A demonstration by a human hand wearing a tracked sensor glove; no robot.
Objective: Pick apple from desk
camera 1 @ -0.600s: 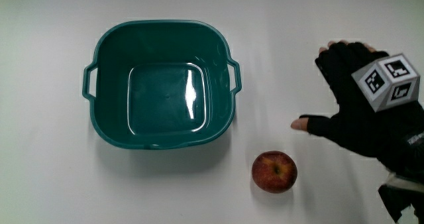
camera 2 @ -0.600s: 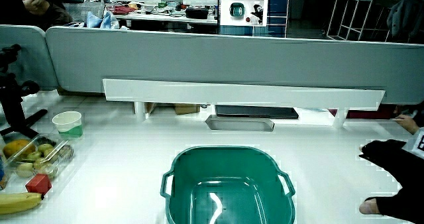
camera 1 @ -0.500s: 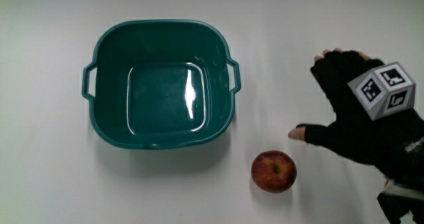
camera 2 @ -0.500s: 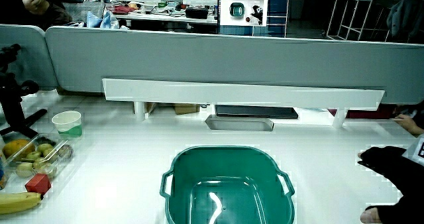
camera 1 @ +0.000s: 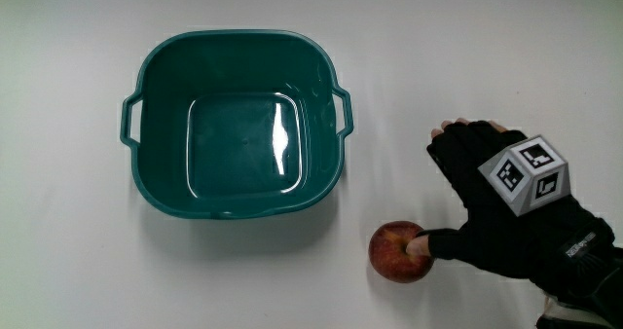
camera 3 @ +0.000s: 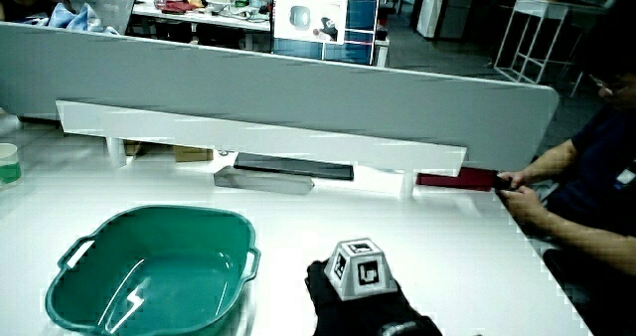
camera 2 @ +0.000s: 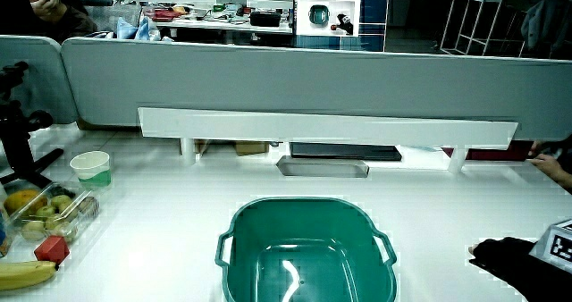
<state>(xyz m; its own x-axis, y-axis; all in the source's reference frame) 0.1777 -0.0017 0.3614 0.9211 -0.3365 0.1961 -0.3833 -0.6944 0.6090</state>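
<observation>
Hand [camera 1: 506,217] beside apple [camera 1: 397,252], thumb touching it, fingers [camera 1: 458,149] spread, nothing gripped. Apple resting on worktop [camera 1: 487,56] near basin [camera 1: 234,120]. Grasp and lift remain.

Overhead view close, side views forward, sharing basin [camera 1: 234,125]

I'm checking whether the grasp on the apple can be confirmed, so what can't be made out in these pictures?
- Apple: seen only in the main view; both side views cut it off at the near edge.
- Hand: the thumb touches the apple, but whether the fingers have closed on it is not visible.
- In both side views the hand is cut off by the edge.
- Basin: its near rim is cropped in a side view.
</observation>
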